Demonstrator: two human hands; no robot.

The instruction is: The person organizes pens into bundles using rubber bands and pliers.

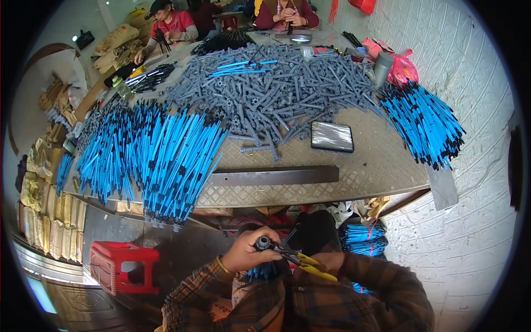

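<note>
Over my lap, my left hand [243, 252] is closed around a grey plastic fitting [263, 242] with a round ribbed end facing up. My right hand [325, 261] grips yellow-handled pliers [316, 268], partly hidden behind the handles. The metal jaws of the pliers reach left to the fitting beside my left fingertips; whether they bite on it I cannot tell. A few thin blue rods [261, 272] show just below my left hand.
On the table [376, 160] lie a heap of grey plastic fittings [260, 99], blue rods with black ends [177, 160], more blue rods [423, 124] at right, a phone [332, 136] and a dark metal bar [276, 176]. A red stool [123, 265] stands lower left. Two people work across the table.
</note>
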